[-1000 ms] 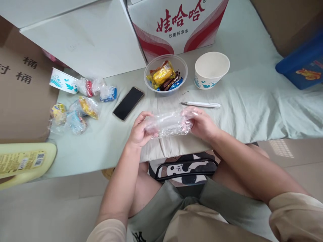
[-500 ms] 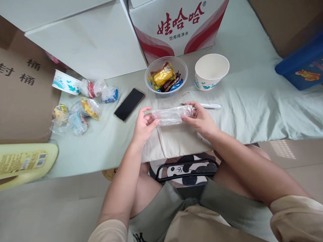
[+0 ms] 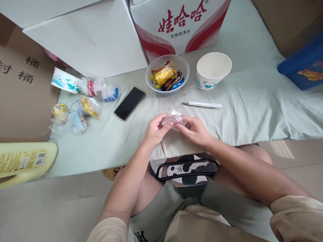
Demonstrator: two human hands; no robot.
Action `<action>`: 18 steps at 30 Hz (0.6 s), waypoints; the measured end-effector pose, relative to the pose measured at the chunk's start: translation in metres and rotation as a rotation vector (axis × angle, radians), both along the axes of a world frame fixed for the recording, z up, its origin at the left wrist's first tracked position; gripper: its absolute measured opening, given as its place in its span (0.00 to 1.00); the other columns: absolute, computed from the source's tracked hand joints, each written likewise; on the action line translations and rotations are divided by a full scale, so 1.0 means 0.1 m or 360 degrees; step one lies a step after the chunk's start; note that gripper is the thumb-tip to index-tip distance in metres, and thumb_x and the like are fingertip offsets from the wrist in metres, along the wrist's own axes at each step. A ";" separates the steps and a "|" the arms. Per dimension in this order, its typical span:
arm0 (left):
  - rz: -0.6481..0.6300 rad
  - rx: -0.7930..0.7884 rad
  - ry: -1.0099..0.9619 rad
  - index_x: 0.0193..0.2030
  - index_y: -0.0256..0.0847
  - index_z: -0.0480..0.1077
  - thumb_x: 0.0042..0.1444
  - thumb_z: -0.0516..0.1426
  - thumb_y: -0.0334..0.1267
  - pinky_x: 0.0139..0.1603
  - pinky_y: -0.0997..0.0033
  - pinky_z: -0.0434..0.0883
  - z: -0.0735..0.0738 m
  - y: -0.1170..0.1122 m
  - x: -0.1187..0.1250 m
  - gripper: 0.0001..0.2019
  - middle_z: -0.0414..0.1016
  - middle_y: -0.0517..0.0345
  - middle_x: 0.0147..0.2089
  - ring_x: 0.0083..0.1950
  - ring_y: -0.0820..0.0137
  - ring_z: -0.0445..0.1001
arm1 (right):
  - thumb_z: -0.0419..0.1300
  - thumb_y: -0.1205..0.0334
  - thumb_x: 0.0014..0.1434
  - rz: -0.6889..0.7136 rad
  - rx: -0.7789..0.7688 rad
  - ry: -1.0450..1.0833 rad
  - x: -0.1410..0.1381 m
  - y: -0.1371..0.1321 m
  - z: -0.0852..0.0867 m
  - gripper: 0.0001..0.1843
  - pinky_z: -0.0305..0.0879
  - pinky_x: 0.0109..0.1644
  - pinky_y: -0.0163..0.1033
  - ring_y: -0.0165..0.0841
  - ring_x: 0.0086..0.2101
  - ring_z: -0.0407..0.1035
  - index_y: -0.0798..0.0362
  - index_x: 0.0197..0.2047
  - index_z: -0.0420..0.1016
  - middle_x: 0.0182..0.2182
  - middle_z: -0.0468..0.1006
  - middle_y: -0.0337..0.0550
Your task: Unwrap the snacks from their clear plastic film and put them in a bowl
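Note:
A bunched sheet of clear plastic wrap [image 3: 174, 118] is pinched between my two hands above the front of the green cloth. My left hand [image 3: 157, 129] is closed on its left end, and my right hand [image 3: 193, 129] grips the right end. Just beyond my right hand lies a white pen [image 3: 205, 105]. Farther back stands a clear plastic bowl [image 3: 186, 84] holding several wrapped snacks in yellow, brown and blue [image 3: 164, 75]. To the bowl's right is a white paper cup [image 3: 213, 69] with a blue leaf print.
A black phone [image 3: 129, 103] lies left of my hands. Several plastic-wrapped packets [image 3: 78, 121] and a tipped paper cup [image 3: 66, 82] are farther left. White boxes [image 3: 85, 40] stand behind, a yellow jug [image 3: 30, 159] at left, a blue container [image 3: 302, 64] at right.
My hands have come together and slightly nearer to me. The plastic wrap, stretched into a band before, is now bunched between them. The pen shows fully.

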State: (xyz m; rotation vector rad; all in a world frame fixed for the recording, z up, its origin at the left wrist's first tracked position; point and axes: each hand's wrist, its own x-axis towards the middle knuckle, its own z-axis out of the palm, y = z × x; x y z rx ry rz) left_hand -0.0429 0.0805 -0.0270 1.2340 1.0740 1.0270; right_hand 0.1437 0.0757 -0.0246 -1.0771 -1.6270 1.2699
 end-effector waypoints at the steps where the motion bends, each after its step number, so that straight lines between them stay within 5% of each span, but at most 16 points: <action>1: 0.0025 -0.0006 -0.0040 0.44 0.42 0.79 0.53 0.68 0.54 0.45 0.69 0.74 0.00 0.00 0.00 0.20 0.82 0.54 0.41 0.41 0.68 0.79 | 0.61 0.52 0.63 -0.0144 -0.0007 0.0002 0.00 0.01 0.00 0.11 0.66 0.38 0.40 0.34 0.35 0.71 0.50 0.40 0.74 0.35 0.78 0.43; 4: 0.0018 -0.0114 -0.0198 0.40 0.41 0.79 0.50 0.69 0.57 0.42 0.69 0.74 -0.02 -0.02 -0.01 0.21 0.81 0.56 0.38 0.38 0.69 0.77 | 0.68 0.51 0.56 -0.0375 -0.0056 0.0110 0.00 0.05 -0.02 0.17 0.67 0.38 0.39 0.34 0.40 0.70 0.50 0.44 0.72 0.43 0.77 0.46; 8: 0.0107 -0.0139 -0.0198 0.40 0.41 0.77 0.47 0.71 0.56 0.35 0.71 0.71 -0.01 -0.03 -0.02 0.22 0.78 0.59 0.31 0.31 0.72 0.74 | 0.70 0.45 0.54 0.0021 -0.0299 0.0352 0.00 0.02 -0.03 0.21 0.69 0.40 0.41 0.33 0.35 0.70 0.50 0.42 0.71 0.37 0.76 0.43; 10: 0.0197 -0.0074 -0.0193 0.44 0.42 0.75 0.49 0.70 0.55 0.36 0.71 0.72 0.01 -0.02 -0.04 0.23 0.79 0.59 0.33 0.32 0.72 0.76 | 0.69 0.45 0.54 -0.0008 -0.0299 0.0349 0.03 0.01 0.00 0.19 0.67 0.37 0.40 0.31 0.32 0.68 0.50 0.37 0.70 0.32 0.75 0.40; 14: 0.0293 -0.0060 -0.0215 0.40 0.43 0.71 0.53 0.65 0.53 0.38 0.71 0.72 0.05 0.02 -0.10 0.17 0.79 0.58 0.36 0.36 0.71 0.79 | 0.70 0.56 0.53 -0.0485 0.0019 0.0002 0.26 0.19 0.28 0.13 0.60 0.32 0.37 0.28 0.27 0.64 0.51 0.32 0.69 0.27 0.71 0.36; 18: 0.0274 -0.0038 -0.0194 0.35 0.42 0.71 0.55 0.62 0.49 0.35 0.71 0.70 0.05 0.04 -0.14 0.13 0.75 0.61 0.27 0.30 0.72 0.74 | 0.67 0.69 0.53 -0.0966 0.0370 -0.0777 0.61 0.73 0.74 0.13 0.54 0.33 0.38 0.22 0.26 0.59 0.53 0.26 0.65 0.23 0.68 0.33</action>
